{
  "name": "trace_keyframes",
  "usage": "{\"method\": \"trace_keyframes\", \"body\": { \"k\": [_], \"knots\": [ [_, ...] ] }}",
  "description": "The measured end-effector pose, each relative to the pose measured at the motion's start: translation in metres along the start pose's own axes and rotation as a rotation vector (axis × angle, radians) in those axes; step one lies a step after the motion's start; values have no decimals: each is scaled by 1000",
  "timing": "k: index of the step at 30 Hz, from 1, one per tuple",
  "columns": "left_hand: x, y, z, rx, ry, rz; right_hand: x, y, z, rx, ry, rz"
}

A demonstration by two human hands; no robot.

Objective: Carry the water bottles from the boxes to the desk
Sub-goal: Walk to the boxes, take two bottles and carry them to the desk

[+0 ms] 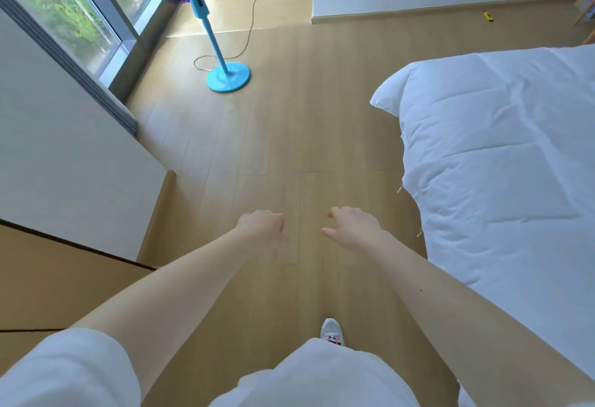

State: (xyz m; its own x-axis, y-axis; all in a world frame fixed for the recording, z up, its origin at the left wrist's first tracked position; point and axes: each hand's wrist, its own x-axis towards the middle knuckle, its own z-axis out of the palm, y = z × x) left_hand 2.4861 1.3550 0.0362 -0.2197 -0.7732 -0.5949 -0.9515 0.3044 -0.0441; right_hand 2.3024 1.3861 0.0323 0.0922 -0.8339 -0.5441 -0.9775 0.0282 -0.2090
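Observation:
No water bottle, box or desk shows in the head view. Both my arms reach forward over the wooden floor. My left hand point(262, 228) hangs with its fingers loosely curled downward and holds nothing. My right hand point(351, 228) is beside it, a short gap apart, with thumb and fingers relaxed and spread a little, also holding nothing. One of my shoes point(331, 331) is on the floor below the hands.
A bed with a white duvet point(502, 165) fills the right side. A blue standing fan point(222, 52) with its cable stands ahead near the window point(74, 10). A white wall point(64, 155) and a wooden cabinet point(48, 284) line the left. A wooden floor strip point(289, 136) runs between.

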Motion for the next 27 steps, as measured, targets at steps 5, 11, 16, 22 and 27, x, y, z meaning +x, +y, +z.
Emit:
{"method": "trace_keyframes", "body": {
  "k": [5,11,16,22,27],
  "knots": [
    [34,12,-29,31,-20,9,25,22,-26,25,18,-17],
    [74,24,-59,98,-11,58,51,39,-46,65,42,1],
    [113,21,-83,84,21,141,82,45,-67,61,63,53],
    [176,-13,-124,49,69,201,142,33,-110,45,68,105],
    [233,-62,-168,-64,86,201,202,6,-158,10,60,117]
  ]
}}
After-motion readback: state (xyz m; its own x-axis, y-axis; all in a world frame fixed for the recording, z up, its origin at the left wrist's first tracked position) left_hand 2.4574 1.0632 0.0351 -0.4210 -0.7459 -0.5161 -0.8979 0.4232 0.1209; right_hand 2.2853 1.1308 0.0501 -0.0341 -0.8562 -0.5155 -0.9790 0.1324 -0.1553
